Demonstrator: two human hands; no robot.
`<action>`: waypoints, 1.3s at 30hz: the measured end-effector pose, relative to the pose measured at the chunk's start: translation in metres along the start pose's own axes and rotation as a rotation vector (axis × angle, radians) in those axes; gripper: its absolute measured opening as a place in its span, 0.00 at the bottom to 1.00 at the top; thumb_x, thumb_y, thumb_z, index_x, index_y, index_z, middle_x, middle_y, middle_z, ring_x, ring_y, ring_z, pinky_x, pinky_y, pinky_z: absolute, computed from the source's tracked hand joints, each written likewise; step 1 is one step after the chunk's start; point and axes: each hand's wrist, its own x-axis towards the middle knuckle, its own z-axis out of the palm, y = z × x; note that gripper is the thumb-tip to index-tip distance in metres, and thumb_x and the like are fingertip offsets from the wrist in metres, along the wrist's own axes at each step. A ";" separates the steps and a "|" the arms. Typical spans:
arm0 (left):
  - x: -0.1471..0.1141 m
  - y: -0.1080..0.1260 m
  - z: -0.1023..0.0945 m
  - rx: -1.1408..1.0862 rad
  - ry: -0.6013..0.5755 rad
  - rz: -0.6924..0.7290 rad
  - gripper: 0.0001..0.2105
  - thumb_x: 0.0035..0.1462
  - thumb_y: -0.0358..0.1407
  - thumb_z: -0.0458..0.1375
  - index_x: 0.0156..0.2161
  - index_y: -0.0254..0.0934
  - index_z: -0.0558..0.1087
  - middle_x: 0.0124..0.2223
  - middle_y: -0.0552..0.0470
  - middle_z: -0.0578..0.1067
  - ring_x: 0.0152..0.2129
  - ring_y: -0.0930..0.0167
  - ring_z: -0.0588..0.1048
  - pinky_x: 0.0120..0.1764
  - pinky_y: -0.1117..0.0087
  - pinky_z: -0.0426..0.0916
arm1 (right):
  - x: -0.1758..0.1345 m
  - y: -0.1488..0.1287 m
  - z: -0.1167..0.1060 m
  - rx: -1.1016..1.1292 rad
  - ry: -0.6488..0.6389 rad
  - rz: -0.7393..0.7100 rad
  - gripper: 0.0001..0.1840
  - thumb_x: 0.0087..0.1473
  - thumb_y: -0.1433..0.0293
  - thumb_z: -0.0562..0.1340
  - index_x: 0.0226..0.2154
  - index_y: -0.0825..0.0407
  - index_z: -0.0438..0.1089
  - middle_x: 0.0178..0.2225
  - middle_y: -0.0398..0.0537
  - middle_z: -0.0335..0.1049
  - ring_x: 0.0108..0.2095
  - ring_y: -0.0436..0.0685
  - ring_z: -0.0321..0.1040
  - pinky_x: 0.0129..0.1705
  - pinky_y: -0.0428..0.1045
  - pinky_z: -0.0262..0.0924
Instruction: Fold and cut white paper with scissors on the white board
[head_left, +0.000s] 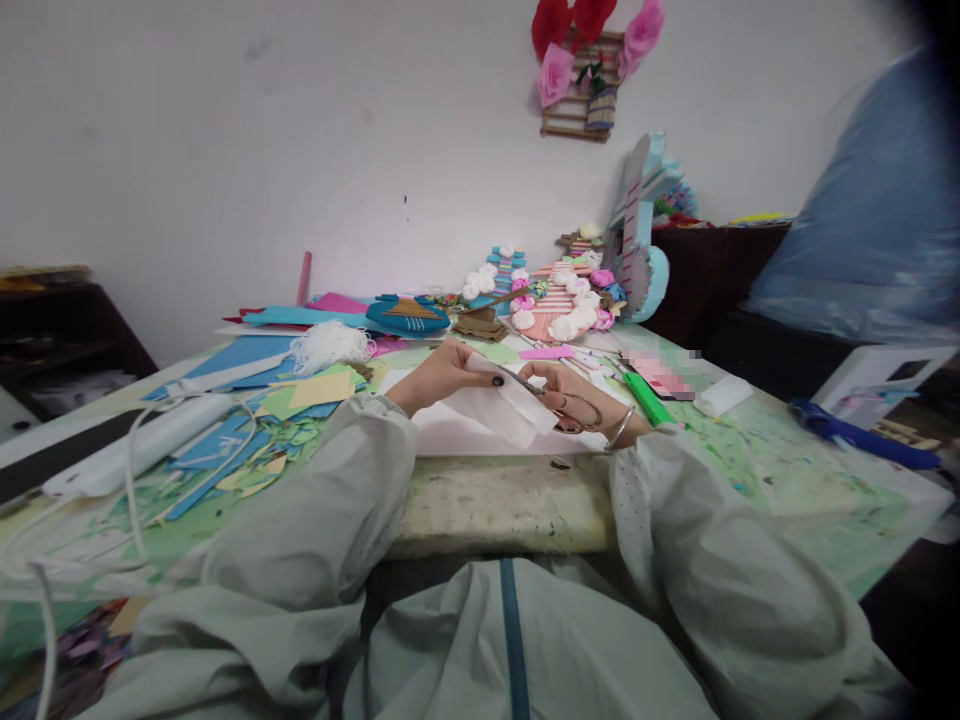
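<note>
My left hand point(448, 374) pinches a piece of white paper point(517, 412) between thumb and fingers. In my right hand point(574, 392) is a pair of scissors point(592, 414), the fingers around its metal handles and its blades at the upper edge of the paper. The paper hangs tilted below the blades. Under both hands a larger white sheet point(442, 435) lies on the table near its front edge.
Green and blue paper scraps point(289, 440), white string point(331, 346) and a white device with a cord point(142, 445) lie to the left. Yarn-wrapped crafts point(559, 300) stand at the back. On the right are a green marker-like stick point(646, 398) and a blue-handled tool point(862, 434).
</note>
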 end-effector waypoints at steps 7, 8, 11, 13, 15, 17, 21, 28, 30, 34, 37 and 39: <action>-0.001 0.002 0.001 -0.019 0.028 -0.022 0.14 0.39 0.40 0.67 0.30 0.29 0.78 0.26 0.50 0.77 0.18 0.76 0.70 0.21 0.77 0.64 | -0.007 -0.008 0.003 -0.078 0.068 0.009 0.32 0.48 0.43 0.53 0.45 0.50 0.57 0.16 0.31 0.46 0.11 0.43 0.46 0.10 0.39 0.44; -0.001 0.002 0.002 -0.027 0.026 -0.021 0.14 0.39 0.40 0.67 0.30 0.29 0.78 0.26 0.50 0.77 0.18 0.76 0.70 0.21 0.78 0.64 | -0.007 -0.008 0.003 -0.077 0.070 0.013 0.33 0.48 0.42 0.53 0.45 0.50 0.57 0.16 0.31 0.45 0.12 0.43 0.45 0.11 0.39 0.44; -0.001 0.002 0.003 -0.047 0.006 -0.012 0.14 0.39 0.39 0.67 0.29 0.29 0.78 0.26 0.50 0.77 0.19 0.76 0.71 0.21 0.78 0.65 | -0.007 -0.008 0.004 -0.092 0.072 0.034 0.34 0.47 0.40 0.52 0.45 0.50 0.57 0.16 0.33 0.46 0.12 0.44 0.46 0.11 0.40 0.45; -0.001 0.002 0.005 -0.041 -0.008 0.002 0.14 0.39 0.39 0.67 0.29 0.29 0.78 0.25 0.50 0.77 0.19 0.76 0.71 0.21 0.77 0.65 | -0.007 -0.009 0.005 -0.108 0.067 0.039 0.35 0.47 0.39 0.50 0.45 0.50 0.57 0.16 0.34 0.49 0.12 0.44 0.47 0.12 0.40 0.45; 0.000 0.002 0.007 -0.025 -0.024 0.013 0.14 0.39 0.39 0.67 0.28 0.28 0.78 0.25 0.50 0.76 0.18 0.75 0.71 0.21 0.77 0.64 | -0.007 -0.010 0.006 -0.110 0.056 0.023 0.36 0.48 0.39 0.49 0.45 0.50 0.57 0.15 0.34 0.52 0.13 0.45 0.47 0.13 0.40 0.45; 0.000 0.001 0.008 -0.010 -0.045 0.017 0.14 0.39 0.40 0.67 0.28 0.28 0.77 0.25 0.49 0.76 0.18 0.75 0.71 0.21 0.76 0.65 | -0.006 -0.010 0.007 -0.098 0.044 -0.003 0.35 0.49 0.41 0.49 0.45 0.51 0.58 0.14 0.34 0.52 0.13 0.45 0.46 0.13 0.41 0.44; 0.001 0.000 0.010 0.001 -0.058 0.027 0.14 0.40 0.40 0.67 0.29 0.28 0.77 0.25 0.49 0.76 0.19 0.74 0.71 0.22 0.75 0.65 | -0.003 -0.005 0.007 -0.084 0.071 -0.023 0.33 0.50 0.44 0.52 0.45 0.55 0.59 0.13 0.35 0.53 0.11 0.46 0.47 0.13 0.42 0.42; 0.001 -0.002 0.010 0.019 -0.056 0.022 0.14 0.40 0.40 0.67 0.28 0.28 0.77 0.25 0.49 0.76 0.18 0.74 0.71 0.21 0.76 0.65 | 0.001 0.007 0.002 -0.018 0.003 -0.009 0.28 0.49 0.50 0.57 0.44 0.54 0.58 0.13 0.32 0.53 0.10 0.44 0.47 0.12 0.40 0.42; 0.001 -0.002 0.010 0.019 -0.059 0.018 0.14 0.40 0.40 0.67 0.28 0.28 0.77 0.25 0.49 0.76 0.18 0.74 0.71 0.21 0.76 0.65 | 0.001 0.006 0.002 -0.009 0.001 -0.007 0.27 0.50 0.51 0.57 0.44 0.54 0.57 0.13 0.32 0.53 0.10 0.44 0.46 0.12 0.40 0.42; 0.000 -0.002 0.011 0.010 -0.055 0.011 0.14 0.39 0.41 0.67 0.27 0.28 0.77 0.24 0.50 0.76 0.18 0.75 0.71 0.21 0.76 0.64 | -0.002 -0.001 0.005 -0.039 0.003 -0.024 0.27 0.51 0.50 0.54 0.44 0.54 0.57 0.13 0.32 0.54 0.11 0.44 0.46 0.12 0.40 0.42; 0.000 -0.003 0.013 -0.010 -0.073 0.010 0.14 0.39 0.40 0.67 0.27 0.29 0.77 0.25 0.51 0.76 0.19 0.75 0.70 0.22 0.77 0.64 | -0.002 -0.004 0.007 -0.058 0.013 -0.026 0.29 0.50 0.47 0.53 0.44 0.53 0.57 0.12 0.32 0.53 0.11 0.44 0.46 0.12 0.40 0.42; 0.001 -0.003 0.014 -0.015 -0.077 0.009 0.13 0.39 0.40 0.67 0.26 0.29 0.76 0.25 0.51 0.75 0.19 0.76 0.70 0.22 0.77 0.64 | -0.001 -0.004 0.007 -0.058 0.024 -0.015 0.30 0.49 0.45 0.53 0.43 0.52 0.57 0.12 0.32 0.53 0.11 0.44 0.46 0.12 0.40 0.42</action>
